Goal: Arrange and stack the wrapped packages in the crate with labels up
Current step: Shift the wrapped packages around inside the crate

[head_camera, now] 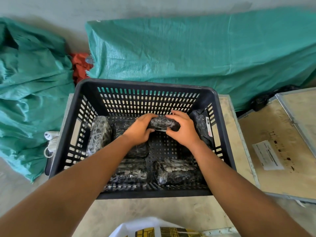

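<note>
One head-worn wide-angle view, looking steeply down into the crate (147,93).

The camera sits above the crate's near rim and faces forward and down, close enough that both forearms enter from the bottom edge and the crate fills the middle of the frame. Beyond the crate's far wall lies a green tarp (196,53); right of the crate a wooden box lid (266,139) shows. No second view overlaps.

Held package (163,123): gripped at both ends, left hand (141,130) and right hand (183,130), fingers (177,115) curled over its top.
Crate (145,84): dark, slotted walls.
Other packages (174,171): below the fingers, on the crate floor.
Label (209,129): on the package right of the fingers.
</note>
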Motion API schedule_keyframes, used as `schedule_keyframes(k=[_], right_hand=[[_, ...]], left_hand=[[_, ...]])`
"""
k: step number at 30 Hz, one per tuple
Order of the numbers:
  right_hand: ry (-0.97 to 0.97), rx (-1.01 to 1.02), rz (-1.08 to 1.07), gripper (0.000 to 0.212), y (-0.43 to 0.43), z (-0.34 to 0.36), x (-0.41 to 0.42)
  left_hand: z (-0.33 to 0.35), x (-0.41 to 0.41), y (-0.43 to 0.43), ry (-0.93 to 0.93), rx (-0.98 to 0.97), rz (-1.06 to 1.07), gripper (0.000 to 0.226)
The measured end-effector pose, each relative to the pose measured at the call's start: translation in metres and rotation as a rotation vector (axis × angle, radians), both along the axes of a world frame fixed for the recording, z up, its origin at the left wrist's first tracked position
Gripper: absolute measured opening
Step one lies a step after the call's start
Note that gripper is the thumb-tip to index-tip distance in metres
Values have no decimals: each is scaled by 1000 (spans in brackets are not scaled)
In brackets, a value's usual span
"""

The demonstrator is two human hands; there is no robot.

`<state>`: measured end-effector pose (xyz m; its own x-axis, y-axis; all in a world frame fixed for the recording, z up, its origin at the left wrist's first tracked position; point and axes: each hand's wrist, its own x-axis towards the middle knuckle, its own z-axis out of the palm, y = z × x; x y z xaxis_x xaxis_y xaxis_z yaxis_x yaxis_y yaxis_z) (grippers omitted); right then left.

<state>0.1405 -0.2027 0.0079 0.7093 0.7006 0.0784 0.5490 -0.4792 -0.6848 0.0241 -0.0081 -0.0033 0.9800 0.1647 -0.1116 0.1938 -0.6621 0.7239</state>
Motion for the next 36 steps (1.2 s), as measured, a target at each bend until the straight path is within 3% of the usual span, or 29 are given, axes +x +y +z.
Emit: schedule_keyframes(k=[5,8,11,15,20,29,36], right_hand=[[41,183,-196,61,6,3,2],[43,318,-218,64,7,3,2],[77,362,-219,59,6,4,4],[63,390,-153,33,7,2,8],[243,340,-95,26,4,3,12],[244,128,-109,28,5,4,9],[317,-218,-78,31,9,-5,4]], left_hand=[[13,9,9,-220,39,-87,51],[29,15,15,-258,-22,37,47],[48,23,27,-173,-139,197,44],[65,27,40,-47,-508,302,46],[57,24,42,39,-642,400,38],[13,21,11,-58,-470,318,52],[-21,13,-1,194,-288,147,99]])
